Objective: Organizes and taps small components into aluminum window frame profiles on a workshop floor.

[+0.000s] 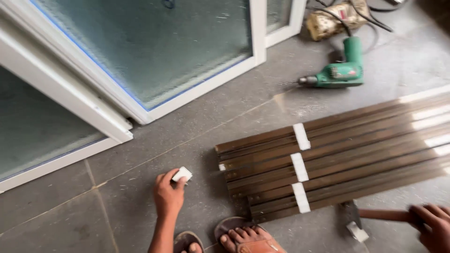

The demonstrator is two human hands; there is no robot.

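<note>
The brown strips [337,154] run off the right edge — their far ends are unseen. The right hand [433,225] is cropped at the corner and motion-blurred; its hammer [370,216] is likewise blurred.

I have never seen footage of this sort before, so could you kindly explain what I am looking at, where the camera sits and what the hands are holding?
There is one picture, taken by a camera worn on a person's head and looking down at the floor, which is of grey tiles. No machine is at work here: these are a person's two bare hands.

The left hand pinches a small white block. The right hand grips the wooden handle of a hammer, whose head rests near the floor.

Between the hands lie bundles of brown metal strips, bound with white tape. Further off lie a green power drill and white-framed frosted glass panels. The person's sandalled feet show at the bottom edge.
</note>
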